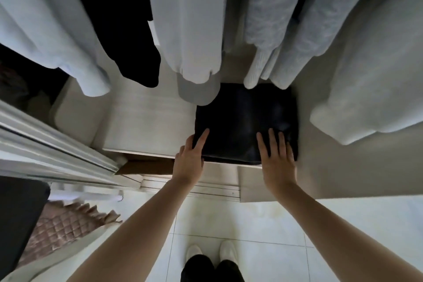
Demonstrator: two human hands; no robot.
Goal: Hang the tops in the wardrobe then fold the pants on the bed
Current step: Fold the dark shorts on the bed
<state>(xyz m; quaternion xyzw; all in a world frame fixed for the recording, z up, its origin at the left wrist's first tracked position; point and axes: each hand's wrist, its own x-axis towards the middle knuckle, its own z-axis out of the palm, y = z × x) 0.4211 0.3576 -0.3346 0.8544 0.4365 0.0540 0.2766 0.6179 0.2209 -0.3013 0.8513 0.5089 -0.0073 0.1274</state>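
Head view: folded black pants (247, 121) lie on the wardrobe shelf (146, 121), under the hanging tops (190, 18). Left hand (190, 160) flat at their left edge, right hand (278, 160) flat on top; neither grips. Risk: near edge overhangs the shelf, so the stack may slide off or unfold.

Black folded pants (246, 119) lie under both hands; above them hang pale blue, black and white tops (187, 18); a pink quilted bedspread (57, 229) sits left.
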